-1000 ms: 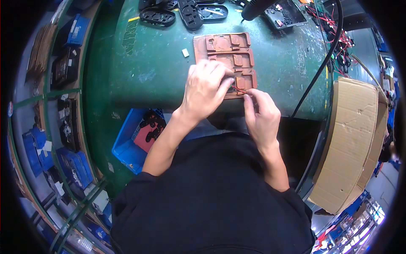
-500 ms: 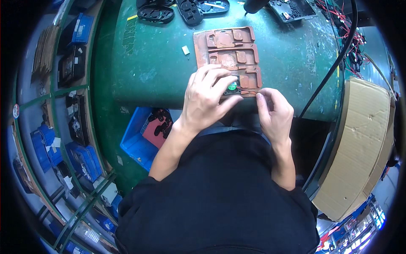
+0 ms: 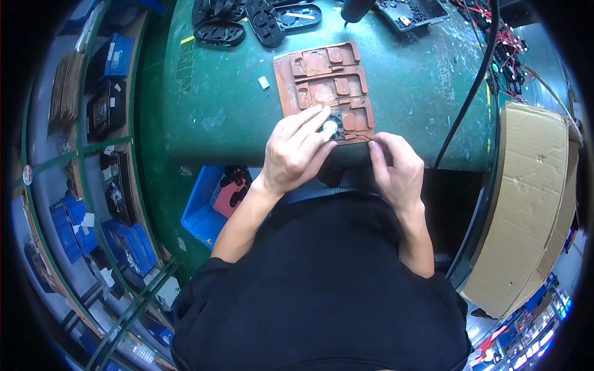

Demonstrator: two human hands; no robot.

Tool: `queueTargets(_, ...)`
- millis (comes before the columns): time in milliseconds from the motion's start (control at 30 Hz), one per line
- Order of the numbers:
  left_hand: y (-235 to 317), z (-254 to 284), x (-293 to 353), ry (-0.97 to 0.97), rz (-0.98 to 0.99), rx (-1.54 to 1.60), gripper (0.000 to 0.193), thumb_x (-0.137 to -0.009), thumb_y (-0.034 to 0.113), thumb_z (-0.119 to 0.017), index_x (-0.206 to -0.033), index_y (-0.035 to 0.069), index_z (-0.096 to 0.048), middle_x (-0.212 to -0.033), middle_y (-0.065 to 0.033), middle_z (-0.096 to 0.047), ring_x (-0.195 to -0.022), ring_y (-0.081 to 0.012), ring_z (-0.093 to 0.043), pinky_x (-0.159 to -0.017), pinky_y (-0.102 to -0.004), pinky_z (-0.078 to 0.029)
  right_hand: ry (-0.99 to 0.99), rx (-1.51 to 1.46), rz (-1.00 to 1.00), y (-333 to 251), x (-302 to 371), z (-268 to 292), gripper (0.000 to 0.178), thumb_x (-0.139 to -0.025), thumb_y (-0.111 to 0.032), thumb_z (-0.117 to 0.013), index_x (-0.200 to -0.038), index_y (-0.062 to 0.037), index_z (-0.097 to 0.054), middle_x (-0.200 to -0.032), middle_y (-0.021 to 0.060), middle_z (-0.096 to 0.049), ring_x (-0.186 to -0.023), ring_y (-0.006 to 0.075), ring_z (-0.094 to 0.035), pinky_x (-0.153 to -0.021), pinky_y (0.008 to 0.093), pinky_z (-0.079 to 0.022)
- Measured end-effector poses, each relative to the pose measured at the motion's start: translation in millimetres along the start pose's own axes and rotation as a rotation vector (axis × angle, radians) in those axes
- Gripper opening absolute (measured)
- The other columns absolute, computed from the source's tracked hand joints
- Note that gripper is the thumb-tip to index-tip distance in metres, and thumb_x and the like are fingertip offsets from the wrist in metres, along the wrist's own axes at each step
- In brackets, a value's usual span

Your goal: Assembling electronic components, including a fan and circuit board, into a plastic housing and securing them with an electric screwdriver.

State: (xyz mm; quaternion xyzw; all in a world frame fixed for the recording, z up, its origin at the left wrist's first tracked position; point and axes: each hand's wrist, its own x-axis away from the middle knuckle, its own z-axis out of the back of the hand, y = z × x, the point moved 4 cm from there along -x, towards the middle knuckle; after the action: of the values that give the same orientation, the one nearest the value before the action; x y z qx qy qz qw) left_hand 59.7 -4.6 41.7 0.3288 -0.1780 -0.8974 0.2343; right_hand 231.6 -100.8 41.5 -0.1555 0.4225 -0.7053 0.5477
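Observation:
A reddish-brown moulded fixture [image 3: 286, 86] with recessed pockets lies near the front edge of the green bench. In its nearest pocket sits what looks like a small black fan [image 3: 338, 121] with a bright green round centre. My left hand [image 3: 294, 146] is over its left side, fingertips and thumb closed about it and hiding part of it. Thin red and dark wires [image 3: 354, 135] run right from the fan along the fixture's near edge. My right hand [image 3: 397, 166] pinches their far end between thumb and forefinger at the fixture's near right corner.
Black plastic housings [image 3: 219, 33] and a black tray of small parts [image 3: 413, 12] stand at the back. A dark tool tip [image 3: 356, 9] hangs there. A black cable [image 3: 468, 105] crosses the right side, beside a cardboard box [image 3: 523, 204]. A blue bin [image 3: 199, 207] sits below left.
The view has shifted a little, moving the bench things leftward in the picture. My left fingers have slid off the fan's top, so more of it and its wires shows. My right hand keeps its pinch.

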Motion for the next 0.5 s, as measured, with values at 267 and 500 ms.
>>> queueTargets(267, 8.8, -7.7, 8.7, 0.008, -0.124, -0.129, 0.019, -0.081, 0.005, -0.071, -0.099, 0.001, -0.065, -0.116, -0.0213, -0.065, -0.108, -0.0365, -0.062, -0.091, -0.0417, -0.049, 0.1, 0.225, 0.239, -13.5, 6.3, 2.4, 0.026, -0.074, -0.012, -0.069, -0.098, -0.0036, -0.063, -0.094, 0.0154, -0.06, -0.091, 0.032, -0.059, -0.081, 0.0407, -0.048)
queueTargets(500, 8.2, -11.5, 17.3, 0.027, -0.197, -0.136, 0.015, -0.086, 0.004, -0.063, -0.099, -0.003, -0.061, -0.12, -0.0249, -0.061, -0.112, -0.0405, -0.058, -0.093, -0.045, -0.046, 0.119, 0.289, 0.453, -27.1, 10.2, -31.4, 0.037, -0.087, -0.02, -0.061, -0.12, -0.0036, -0.06, -0.122, 0.0097, -0.058, -0.114, 0.0229, -0.055, -0.096, 0.0374, -0.041)
